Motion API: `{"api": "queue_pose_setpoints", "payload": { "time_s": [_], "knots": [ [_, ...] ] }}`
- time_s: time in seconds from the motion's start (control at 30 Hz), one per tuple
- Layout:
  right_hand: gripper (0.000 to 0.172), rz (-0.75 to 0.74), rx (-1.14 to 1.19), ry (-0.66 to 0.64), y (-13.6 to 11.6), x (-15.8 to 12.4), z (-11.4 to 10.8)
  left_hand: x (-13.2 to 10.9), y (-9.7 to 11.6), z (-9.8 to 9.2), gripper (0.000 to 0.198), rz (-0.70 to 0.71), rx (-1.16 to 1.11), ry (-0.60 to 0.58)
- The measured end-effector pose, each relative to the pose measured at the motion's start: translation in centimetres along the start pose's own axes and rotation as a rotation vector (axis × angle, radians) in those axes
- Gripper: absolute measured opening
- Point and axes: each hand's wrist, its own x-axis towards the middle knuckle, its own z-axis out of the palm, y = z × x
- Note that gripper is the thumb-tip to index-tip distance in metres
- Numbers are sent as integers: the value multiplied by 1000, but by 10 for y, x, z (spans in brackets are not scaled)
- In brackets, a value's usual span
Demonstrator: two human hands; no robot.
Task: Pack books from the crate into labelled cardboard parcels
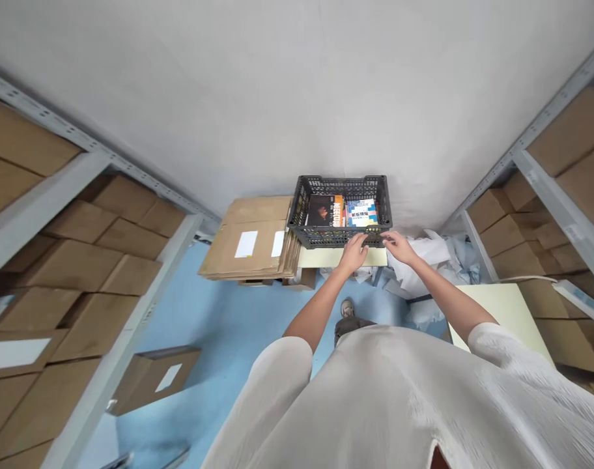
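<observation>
A black plastic crate (297,228) with lattice walls stands on a pale yellow tabletop against the wall. Inside lie a dark book with an orange strip (321,210) and a blue-and-white book with a colourful cover (362,212). My left hand (354,253) is at the crate's front wall, right of its middle, fingers apart and pointing right. Near the front right corner is my right hand (398,246), its fingers spread and pointing left. A narrow gap separates the two hands. Whether the fingertips touch the crate is hard to make out.
Flattened cardboard boxes (253,244) are stacked left of the crate. White wrapping material (424,251) lies to the right, near another pale tabletop (502,316) and a power strip (583,299). Shelves of cartons line both sides. A carton (155,378) sits on the blue floor.
</observation>
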Motion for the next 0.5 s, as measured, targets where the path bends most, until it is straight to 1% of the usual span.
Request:
{"api": "queue_pose_setpoints", "payload": {
  "time_s": [0.07, 0.17, 0.3, 0.4, 0.5],
  "knots": [
    [35, -30, -7, -15, -7, 21, 10, 7, -10, -13, 48, -10, 5, 29],
    [34, -63, -35, -18, -15, 54, 24, 25, -25, -33, 48, -22, 26, 46],
    [35, -47, -140, 1, -22, 97, 40, 58, -46, -60, 48, -42, 50, 7],
    [37, 28, -291, 1, -25, 130, 49, 86, -64, -76, 49, -88, 69, -56],
    [38, 187, -435, -73, -22, 160, 60, 111, -81, -83, 49, -157, 85, -142]
  ]
}}
